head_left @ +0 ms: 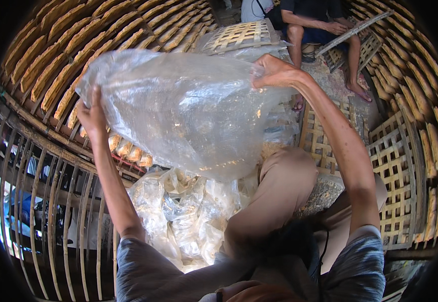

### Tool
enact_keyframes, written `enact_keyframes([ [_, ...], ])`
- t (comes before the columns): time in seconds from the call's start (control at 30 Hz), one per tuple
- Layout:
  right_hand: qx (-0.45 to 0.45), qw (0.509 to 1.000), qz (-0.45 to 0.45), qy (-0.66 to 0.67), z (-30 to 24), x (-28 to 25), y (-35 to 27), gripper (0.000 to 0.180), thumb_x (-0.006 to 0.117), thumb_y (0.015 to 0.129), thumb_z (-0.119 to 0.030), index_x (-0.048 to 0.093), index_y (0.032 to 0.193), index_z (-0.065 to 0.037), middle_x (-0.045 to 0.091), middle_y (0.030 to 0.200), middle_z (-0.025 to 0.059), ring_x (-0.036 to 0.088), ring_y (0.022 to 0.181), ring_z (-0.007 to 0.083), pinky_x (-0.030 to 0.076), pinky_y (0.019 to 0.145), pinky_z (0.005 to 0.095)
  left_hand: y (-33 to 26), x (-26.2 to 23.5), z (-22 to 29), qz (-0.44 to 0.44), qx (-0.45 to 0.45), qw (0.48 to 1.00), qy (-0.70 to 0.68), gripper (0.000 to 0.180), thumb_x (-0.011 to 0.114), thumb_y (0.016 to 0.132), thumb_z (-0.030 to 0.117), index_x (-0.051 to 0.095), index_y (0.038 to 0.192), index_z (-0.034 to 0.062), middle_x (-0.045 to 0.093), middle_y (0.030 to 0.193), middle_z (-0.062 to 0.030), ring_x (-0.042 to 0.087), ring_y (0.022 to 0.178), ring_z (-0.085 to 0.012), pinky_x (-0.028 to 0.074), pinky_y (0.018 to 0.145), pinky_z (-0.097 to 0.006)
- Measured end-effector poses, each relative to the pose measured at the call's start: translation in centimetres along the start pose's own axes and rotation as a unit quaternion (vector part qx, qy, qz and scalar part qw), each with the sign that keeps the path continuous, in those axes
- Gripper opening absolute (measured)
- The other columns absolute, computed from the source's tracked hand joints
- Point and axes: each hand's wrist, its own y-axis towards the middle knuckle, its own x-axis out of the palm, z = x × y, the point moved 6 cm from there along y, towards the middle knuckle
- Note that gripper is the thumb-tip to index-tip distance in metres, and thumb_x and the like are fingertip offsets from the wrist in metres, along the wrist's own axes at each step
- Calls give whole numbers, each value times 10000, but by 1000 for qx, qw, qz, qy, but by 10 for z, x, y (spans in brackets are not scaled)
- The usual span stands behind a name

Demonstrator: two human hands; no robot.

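Note:
Between my raised hands a large clear plastic sheet or bag [178,110] is stretched out, with light crumbs clinging to it. My left hand [93,113] grips its left edge, the thumb pointing up and some fingers hidden behind the plastic. At the upper right corner, my right hand [274,71] pinches the plastic with its fingers closed. Below it, beside my bent knee, lies a heap of crumpled clear plastic [193,216] scattered with yellowish crumbs.
Racks of long tan pieces [53,60] rise at left and right. A bamboo slat fence [58,216] runs along the lower left. Woven bamboo trays [395,176] lean at right, another woven tray [239,36] lies behind the plastic. A co-worker [314,20] sits at the far right, holding a tray.

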Motion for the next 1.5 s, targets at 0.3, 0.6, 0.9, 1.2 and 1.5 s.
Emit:
enact_keyframes([
  [0.3,-41,992,-33,-118,-104,-12,-8,207,828,796,-159,763,908,3,693,755,110,607,701,179,506,682,402,-122,171,159,-231,392,885,97,664,852,821,433,660,1323,44,695,1184,-243,691,1047,-307,530,922,-502],
  [0.6,-59,987,136,62,-59,-67,-51,342,878,807,-242,780,1000,23,767,897,91,692,837,166,552,776,330,-145,224,141,-413,127,889,-149,330,736,981,280,741,1092,-31,727,760,-170,692,619,-207,542,644,-405],
  [0.9,-30,997,73,-10,-59,-47,-42,364,863,835,-254,775,1036,35,749,856,78,668,786,173,536,740,337,-147,217,121,-381,97,903,-172,291,676,1034,272,740,1061,-11,745,797,-94,699,674,-130,546,570,-314],
  [1.2,-40,999,-9,33,-51,-48,-39,366,827,814,-349,809,941,-6,760,802,104,710,803,168,556,778,351,-127,172,90,-343,-28,916,-204,311,657,1047,306,736,1143,20,766,900,-106,711,682,-161,522,552,-304],
  [1.5,-95,992,-88,1,-87,-17,-9,329,851,870,-322,819,999,-21,769,837,73,666,727,126,538,699,315,-101,121,54,-205,20,958,-198,340,686,1032,348,769,1103,26,725,895,-32,633,769,-112,510,676,-285],
])
